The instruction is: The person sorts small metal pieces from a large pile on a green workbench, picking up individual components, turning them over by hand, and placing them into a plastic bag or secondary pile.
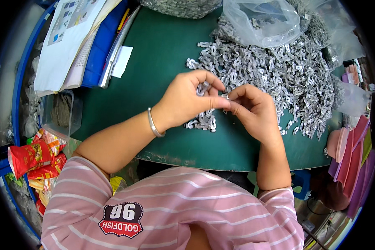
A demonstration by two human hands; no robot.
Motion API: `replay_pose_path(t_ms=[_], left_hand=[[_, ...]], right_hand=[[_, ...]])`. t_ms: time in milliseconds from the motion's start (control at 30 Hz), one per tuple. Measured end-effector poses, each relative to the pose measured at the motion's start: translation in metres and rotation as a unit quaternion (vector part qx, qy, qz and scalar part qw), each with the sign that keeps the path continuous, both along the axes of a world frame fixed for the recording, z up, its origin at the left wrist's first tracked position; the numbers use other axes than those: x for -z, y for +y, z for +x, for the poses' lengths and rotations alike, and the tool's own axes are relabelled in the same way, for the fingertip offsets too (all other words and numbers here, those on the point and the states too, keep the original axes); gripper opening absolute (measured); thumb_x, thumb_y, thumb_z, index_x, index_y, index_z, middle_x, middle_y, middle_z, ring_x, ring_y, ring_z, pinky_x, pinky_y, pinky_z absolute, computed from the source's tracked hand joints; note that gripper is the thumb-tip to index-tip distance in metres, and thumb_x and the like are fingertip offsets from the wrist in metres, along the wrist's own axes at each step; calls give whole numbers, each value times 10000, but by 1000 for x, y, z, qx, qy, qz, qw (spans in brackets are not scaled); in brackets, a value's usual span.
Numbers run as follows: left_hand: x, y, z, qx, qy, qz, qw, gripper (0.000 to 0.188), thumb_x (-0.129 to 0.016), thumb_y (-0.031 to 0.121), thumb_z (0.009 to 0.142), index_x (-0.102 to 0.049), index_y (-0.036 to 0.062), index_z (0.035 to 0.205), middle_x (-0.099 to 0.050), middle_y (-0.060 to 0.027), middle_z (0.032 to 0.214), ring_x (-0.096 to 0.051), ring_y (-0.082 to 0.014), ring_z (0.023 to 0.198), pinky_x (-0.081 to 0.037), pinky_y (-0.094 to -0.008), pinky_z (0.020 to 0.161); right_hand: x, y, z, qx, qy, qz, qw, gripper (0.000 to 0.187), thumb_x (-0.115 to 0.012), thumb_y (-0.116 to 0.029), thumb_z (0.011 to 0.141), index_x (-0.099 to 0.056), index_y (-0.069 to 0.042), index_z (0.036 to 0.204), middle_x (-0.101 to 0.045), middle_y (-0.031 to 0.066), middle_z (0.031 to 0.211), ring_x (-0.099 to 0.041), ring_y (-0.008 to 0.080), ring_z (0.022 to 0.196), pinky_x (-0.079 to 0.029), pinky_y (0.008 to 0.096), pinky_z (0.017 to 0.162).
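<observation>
Left hand: the left hand (pixel 185 98) is curled, thumb and forefinger tips nearly closed on a small pale-grey looped piece (pixel 225 96); more grey pieces (pixel 202 88) show inside its curl — whether gripped or lying behind, I cannot tell.
Right hand: the right hand (pixel 254 110) pinches at the same small piece, thumb and forefinger almost together, other fingers bent.
Piece: between the two hands' fingertips, above the dark green tabletop (pixel 125 112), mostly hidden by fingers.
Main heap: a broad heap of small grey looped pieces (pixel 275 71), beyond and right of the hands.
Small cluster: a few grey pieces (pixel 206 121) on the tabletop, just below the left hand.
Bag: a translucent plastic bag (pixel 262 25) — resting on the heap's far side.
Wrist: a silver-coloured bangle (pixel 152 123), on the left.
</observation>
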State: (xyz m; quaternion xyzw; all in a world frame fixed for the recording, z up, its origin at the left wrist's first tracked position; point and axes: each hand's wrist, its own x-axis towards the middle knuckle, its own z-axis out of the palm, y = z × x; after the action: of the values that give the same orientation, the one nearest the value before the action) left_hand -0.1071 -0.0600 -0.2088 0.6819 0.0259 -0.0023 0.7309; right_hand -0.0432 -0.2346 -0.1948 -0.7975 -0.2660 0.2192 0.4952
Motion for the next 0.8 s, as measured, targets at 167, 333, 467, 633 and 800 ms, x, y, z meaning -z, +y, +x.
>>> replay_pose_path(t_ms=[167,333,467,633,800], left_hand=[[-3,-1,-5,-8,-97,94,991,162,-732,36,685,-624,27,807,-594,-18,771,-536,-70,707,-425,-198,603],[-3,-4,-5,-31,-127,39,991,96,-705,73,727,-638,22,772,-604,-20,771,-526,-68,624,-433,-192,571],[-9,-2,-3,-34,37,-100,994,115,-648,108,793,-627,2,831,-613,-38,789,-504,-62,580,-420,-178,520],[-1,2,1,12,110,-287,952,228,-534,169,879,-589,-29,977,-594,-69,787,-467,-51,559,-354,-153,425],[-1,0,1,45,116,-241,962,255,-505,184,889,-581,-36,994,-602,-85,826,-522,-84,595,-407,-180,452]], right_hand=[[0,2,-1,-21,-9,136,990,92,-625,76,717,-591,23,784,-623,84,807,-601,121,731,-497,230,641],[5,1,8,-48,-100,185,976,128,-669,77,671,-588,13,747,-611,88,806,-597,124,725,-506,242,654],[3,4,1,-15,-193,167,967,199,-691,75,659,-566,16,801,-595,85,812,-590,122,722,-503,236,645],[6,9,-4,31,-185,246,951,347,-659,100,688,-470,20,967,-567,92,863,-582,135,738,-488,225,614],[10,14,-9,28,-208,278,937,347,-623,123,706,-469,28,1001,-565,104,893,-579,135,761,-487,224,631]])
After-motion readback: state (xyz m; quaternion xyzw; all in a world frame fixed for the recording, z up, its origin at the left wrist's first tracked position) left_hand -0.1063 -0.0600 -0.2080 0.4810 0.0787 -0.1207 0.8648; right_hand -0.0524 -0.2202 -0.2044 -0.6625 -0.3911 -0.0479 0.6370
